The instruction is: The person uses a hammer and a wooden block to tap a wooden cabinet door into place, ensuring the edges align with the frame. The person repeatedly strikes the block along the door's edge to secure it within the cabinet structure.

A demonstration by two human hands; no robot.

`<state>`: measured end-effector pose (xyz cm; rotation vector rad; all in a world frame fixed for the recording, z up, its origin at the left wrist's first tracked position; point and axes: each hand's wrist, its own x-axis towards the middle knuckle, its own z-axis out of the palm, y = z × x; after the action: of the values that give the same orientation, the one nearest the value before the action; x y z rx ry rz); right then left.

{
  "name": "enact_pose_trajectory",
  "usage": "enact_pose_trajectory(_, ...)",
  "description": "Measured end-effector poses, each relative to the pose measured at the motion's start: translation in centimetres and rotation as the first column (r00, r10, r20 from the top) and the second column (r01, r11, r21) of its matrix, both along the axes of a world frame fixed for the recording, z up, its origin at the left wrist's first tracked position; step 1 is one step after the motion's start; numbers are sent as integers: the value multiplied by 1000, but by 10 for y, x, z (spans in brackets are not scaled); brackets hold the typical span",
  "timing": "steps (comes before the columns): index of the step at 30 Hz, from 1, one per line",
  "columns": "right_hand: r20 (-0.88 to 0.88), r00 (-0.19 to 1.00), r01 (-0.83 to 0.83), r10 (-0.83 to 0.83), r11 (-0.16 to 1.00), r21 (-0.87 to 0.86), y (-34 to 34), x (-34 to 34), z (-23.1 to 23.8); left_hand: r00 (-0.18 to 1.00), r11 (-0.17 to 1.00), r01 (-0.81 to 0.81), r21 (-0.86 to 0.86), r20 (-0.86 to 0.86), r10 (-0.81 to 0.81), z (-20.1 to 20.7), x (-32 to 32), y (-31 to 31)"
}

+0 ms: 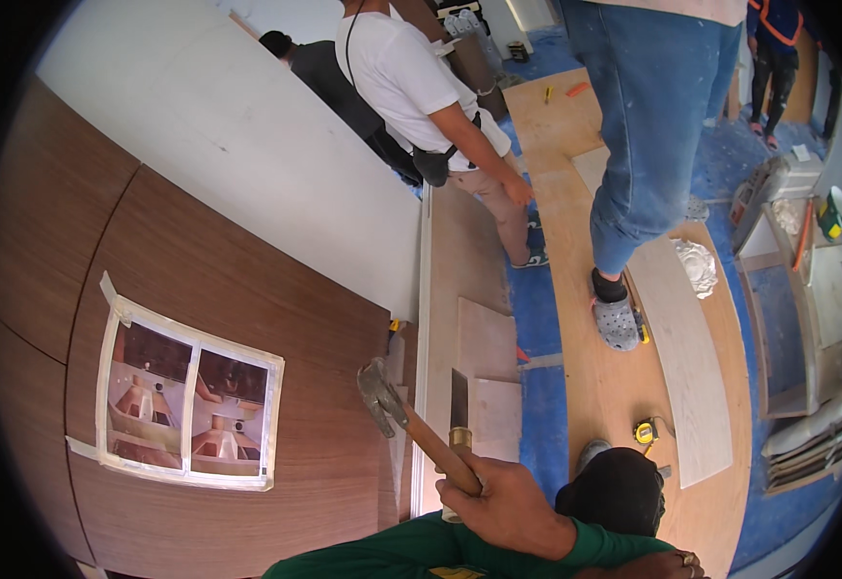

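Observation:
My right hand (512, 507), in a green sleeve, is wrapped round the wooden handle of a claw hammer (435, 454). The steel head (380, 396) points up and left, apart from the brown wood panel behind it. Just behind the handle stands a brass-coloured cylinder (460, 439); whether my hand touches it, I cannot tell. At the lower edge shows part of what looks like my left hand (676, 566), with a ring on a finger, beside the green sleeve. Its fingers are mostly cut off. A dark rounded shape (616, 490), perhaps my knee, lies right of the hammer hand.
A person in jeans (638, 125) stands on the large plywood sheet (599, 396), near a pale board (686, 386) and a yellow tape measure (645, 431). Another person in a white shirt (406, 82) stands beyond. Taped pictures (189, 396) hang on the panel. Blue sheeting (537, 318) covers floor.

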<state>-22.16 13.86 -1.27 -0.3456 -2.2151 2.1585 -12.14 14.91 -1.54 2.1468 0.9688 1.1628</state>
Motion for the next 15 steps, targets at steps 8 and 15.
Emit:
enact_pose_trajectory(8,-3,1000,-10,10,999,-40,2,0,-1,996,994,-91,-61,-3,91,6,7,-3)
enact_pose_trajectory(15,-14,1000,-22,22,999,-31,5,-2,0,1000,999,-25,-36,-10,25,5,-4,6)
